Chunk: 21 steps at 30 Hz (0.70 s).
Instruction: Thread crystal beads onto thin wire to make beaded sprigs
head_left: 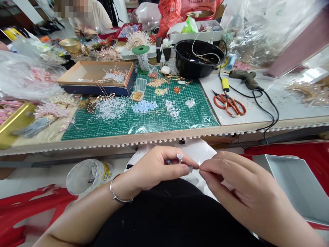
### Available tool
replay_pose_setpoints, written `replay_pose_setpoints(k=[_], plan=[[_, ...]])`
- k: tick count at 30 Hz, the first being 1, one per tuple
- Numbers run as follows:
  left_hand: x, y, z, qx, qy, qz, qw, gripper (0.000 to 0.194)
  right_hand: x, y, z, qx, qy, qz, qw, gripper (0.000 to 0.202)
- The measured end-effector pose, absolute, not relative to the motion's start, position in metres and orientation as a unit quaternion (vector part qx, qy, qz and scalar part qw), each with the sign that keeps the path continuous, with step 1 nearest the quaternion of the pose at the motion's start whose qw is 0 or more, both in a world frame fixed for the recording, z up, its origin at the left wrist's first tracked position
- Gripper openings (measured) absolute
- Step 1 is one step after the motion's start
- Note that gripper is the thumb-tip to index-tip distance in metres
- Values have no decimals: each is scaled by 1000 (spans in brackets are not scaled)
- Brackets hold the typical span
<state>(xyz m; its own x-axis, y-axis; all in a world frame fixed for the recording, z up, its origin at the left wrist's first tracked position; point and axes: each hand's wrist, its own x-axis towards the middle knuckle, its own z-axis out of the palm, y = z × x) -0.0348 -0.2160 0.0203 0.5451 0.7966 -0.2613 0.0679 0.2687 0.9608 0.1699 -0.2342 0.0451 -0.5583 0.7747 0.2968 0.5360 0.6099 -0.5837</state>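
Over my lap, my left hand [164,166] is closed in a pinch around a small cluster of pale blue flower-shaped beads [180,157]. How the beads are joined is too small to make out. My right hand [231,175] meets it from the right, thumb and forefinger pressed together close to the left fingertips. Whatever lies in that right pinch is too tiny to see. Beyond both hands, a green cutting mat [164,125] carries loose light blue petal beads [144,106], clear beads [110,109] and white flower beads [171,108].
Orange-handled scissors [228,104] and a glue gun [244,79] with a trailing cable lie on the right. Behind the mat stand a black bowl [199,65], a green spool [141,56] and an open box [97,87]. A white bucket [86,176] stands below the table edge. Another person [89,17] sits opposite.
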Motion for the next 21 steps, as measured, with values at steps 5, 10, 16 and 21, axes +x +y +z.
replay_pose_setpoints(k=[5,10,16,21], plan=[[-31,-216,19,471,412,270,731,12,172,-235,29,-345,-895,95,266,11],[-30,-216,17,434,408,269,757,21,172,-235,17,-328,-894,90,293,18],[-28,-216,20,417,403,249,776,21,171,-231,18,-370,-852,168,331,14],[-30,-214,21,442,412,200,771,21,173,-230,26,-367,-857,174,316,12]])
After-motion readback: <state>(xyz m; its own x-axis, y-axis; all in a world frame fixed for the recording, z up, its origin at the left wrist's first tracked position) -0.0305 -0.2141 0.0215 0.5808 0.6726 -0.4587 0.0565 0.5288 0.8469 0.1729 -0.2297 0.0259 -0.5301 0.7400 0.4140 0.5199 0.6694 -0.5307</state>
